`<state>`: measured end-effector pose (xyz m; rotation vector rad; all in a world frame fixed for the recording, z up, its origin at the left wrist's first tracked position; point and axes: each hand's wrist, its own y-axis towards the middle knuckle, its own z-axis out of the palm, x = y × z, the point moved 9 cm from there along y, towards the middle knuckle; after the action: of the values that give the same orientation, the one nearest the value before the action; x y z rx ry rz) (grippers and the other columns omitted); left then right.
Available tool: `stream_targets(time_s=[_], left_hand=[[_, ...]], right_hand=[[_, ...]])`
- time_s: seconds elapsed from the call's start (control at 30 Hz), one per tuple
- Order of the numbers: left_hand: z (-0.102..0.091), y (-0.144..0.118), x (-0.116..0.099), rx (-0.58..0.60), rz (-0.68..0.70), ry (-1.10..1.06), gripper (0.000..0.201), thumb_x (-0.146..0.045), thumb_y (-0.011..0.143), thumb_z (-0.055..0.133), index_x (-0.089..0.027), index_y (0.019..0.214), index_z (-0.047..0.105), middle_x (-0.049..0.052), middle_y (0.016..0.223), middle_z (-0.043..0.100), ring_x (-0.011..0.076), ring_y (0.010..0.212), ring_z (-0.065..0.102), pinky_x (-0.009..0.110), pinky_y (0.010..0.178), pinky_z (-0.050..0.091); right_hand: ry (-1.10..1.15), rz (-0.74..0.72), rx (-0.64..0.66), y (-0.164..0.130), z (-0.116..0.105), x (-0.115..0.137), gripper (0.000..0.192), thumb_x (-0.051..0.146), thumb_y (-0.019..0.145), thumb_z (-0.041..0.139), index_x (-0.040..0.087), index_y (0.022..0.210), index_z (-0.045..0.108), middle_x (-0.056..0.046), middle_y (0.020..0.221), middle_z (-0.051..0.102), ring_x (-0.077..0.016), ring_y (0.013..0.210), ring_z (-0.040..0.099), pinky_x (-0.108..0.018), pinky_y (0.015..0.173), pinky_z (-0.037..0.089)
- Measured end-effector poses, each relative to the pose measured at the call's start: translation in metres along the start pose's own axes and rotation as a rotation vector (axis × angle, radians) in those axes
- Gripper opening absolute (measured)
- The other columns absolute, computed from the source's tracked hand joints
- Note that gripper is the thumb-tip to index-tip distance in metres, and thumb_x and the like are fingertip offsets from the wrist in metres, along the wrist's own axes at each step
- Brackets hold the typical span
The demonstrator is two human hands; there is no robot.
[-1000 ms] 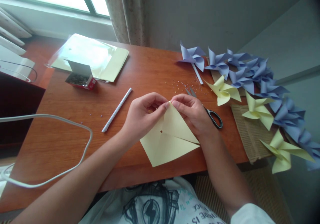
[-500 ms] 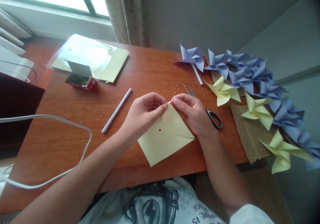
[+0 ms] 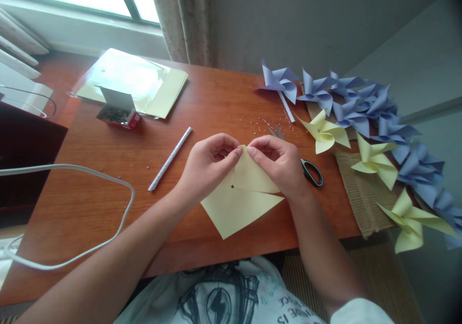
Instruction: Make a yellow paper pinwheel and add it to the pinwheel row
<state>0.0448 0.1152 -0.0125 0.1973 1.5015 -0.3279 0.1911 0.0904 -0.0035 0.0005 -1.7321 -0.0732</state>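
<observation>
A yellow sheet of paper (image 3: pixel 231 211), with a small hole near its middle and a slit running in from its right corner, is held up over the table. My left hand (image 3: pixel 212 162) pinches its far corner between thumb and fingers. Close beside it, my right hand (image 3: pixel 277 162) pinches the same far corner, the fingertips almost touching. Just right of my right hand lie the scissors (image 3: pixel 312 172), their middle hidden behind it. A rolled paper stick (image 3: pixel 170 159) rests on the table left of my left hand.
Yellow pinwheels (image 3: pixel 327 131) and several purple pinwheels (image 3: pixel 350 114) crowd the right side, partly over corrugated cardboard (image 3: pixel 355 194). A small open red box (image 3: pixel 119 117) stands near stacked yellow paper (image 3: pixel 168 93). A white cable (image 3: pixel 132 194) loops at left. Tiny scraps (image 3: pixel 267 124) are scattered behind the hands.
The slit at the paper's right has opened wider, and the part above it has lifted apart from the lower part. Both hands remain pinched at the far corner.
</observation>
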Motion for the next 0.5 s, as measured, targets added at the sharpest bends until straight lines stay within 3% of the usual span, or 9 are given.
stream_targets(time_s=[0.5], left_hand=[[-0.0003,0.0003,-0.0019,0.003,0.03,0.054,0.01,-0.025,0.081,0.071,-0.016,0.08,0.066,0.002,0.073,0.066,0.014,0.068,0.059,0.024,0.06,0.047]], right_hand=[[-0.051,-0.019,-0.007,-0.0003,0.0015,0.0023,0.008,0.03,0.088,0.074,0.023,0.086,0.072,0.0,0.084,0.073,-0.0154,0.077,0.069,-0.028,0.07,0.056]])
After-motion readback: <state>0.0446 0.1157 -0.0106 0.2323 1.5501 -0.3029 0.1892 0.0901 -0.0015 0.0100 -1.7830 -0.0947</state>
